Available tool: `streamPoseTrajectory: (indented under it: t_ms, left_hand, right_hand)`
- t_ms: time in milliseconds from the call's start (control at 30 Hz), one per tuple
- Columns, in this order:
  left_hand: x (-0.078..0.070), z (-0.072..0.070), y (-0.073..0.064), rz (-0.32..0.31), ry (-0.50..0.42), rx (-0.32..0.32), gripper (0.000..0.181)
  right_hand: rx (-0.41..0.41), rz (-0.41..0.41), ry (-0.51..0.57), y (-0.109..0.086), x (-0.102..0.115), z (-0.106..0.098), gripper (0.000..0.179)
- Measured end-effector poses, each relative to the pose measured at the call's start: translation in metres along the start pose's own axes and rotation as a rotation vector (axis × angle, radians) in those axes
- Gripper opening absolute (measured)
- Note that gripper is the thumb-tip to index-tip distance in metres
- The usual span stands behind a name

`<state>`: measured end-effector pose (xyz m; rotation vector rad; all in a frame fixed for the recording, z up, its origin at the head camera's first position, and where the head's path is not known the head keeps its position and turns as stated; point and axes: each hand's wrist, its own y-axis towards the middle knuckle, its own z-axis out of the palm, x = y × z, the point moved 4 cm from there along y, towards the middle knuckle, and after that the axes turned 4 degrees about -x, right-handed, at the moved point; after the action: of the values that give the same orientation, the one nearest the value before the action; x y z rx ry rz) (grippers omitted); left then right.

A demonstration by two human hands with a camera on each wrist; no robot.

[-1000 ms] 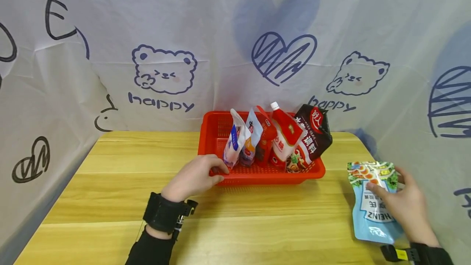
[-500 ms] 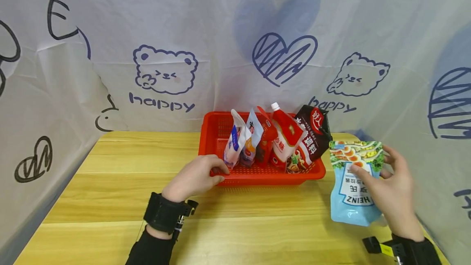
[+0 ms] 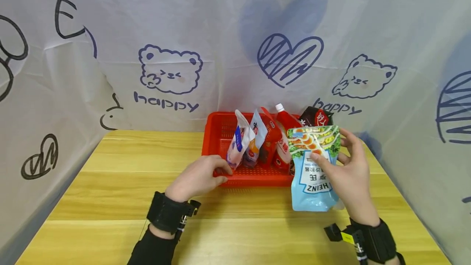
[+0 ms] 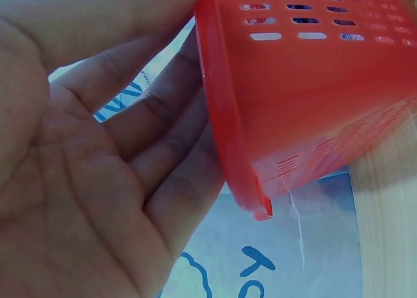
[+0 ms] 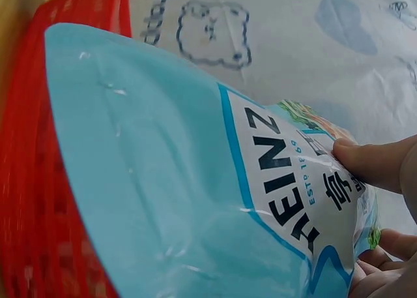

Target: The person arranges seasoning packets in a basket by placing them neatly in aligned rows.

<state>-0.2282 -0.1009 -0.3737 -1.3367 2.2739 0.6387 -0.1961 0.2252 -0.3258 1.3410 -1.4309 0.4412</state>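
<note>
My right hand [image 3: 347, 175] holds a light-blue Heinz pouch [image 3: 312, 191], thumb on its printed front and fingers behind. The lettering is upside down in the head view. The pouch overlaps the right front of a red plastic basket [image 3: 250, 182], hiding part of it. At the basket's near left rim, my left hand [image 3: 200, 177] grips the edge between thumb and fingers; the left wrist view shows the fingers over the rim [image 4: 218, 115]. Inside the basket stand a white-and-purple pouch [image 3: 239, 140], a light-blue-and-orange pouch [image 3: 254, 142], a red pouch [image 3: 270, 136] and a red spouted pouch [image 3: 282, 146].
A black seasoning packet [image 3: 314, 115] leans at the basket's right end, partly behind the Heinz pouch. The basket stands toward the back of a wooden table [image 3: 110, 199]. White cloth [image 3: 228, 32] with bear and heart drawings hangs behind and at the sides.
My right hand has carried the Heinz pouch leftward and up from the table's right side to the basket's right front. The left hand stays at the rim.
</note>
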Motion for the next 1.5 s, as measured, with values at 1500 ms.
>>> streamPoseTrajectory:
  t_ms: [1500]
  left_hand:
    - [-0.01,-0.008,-0.005,0.047,-0.339,0.028,0.054]
  right_hand:
    - [0.187,-0.149,0.489,-0.023,0.052,0.107,0.079]
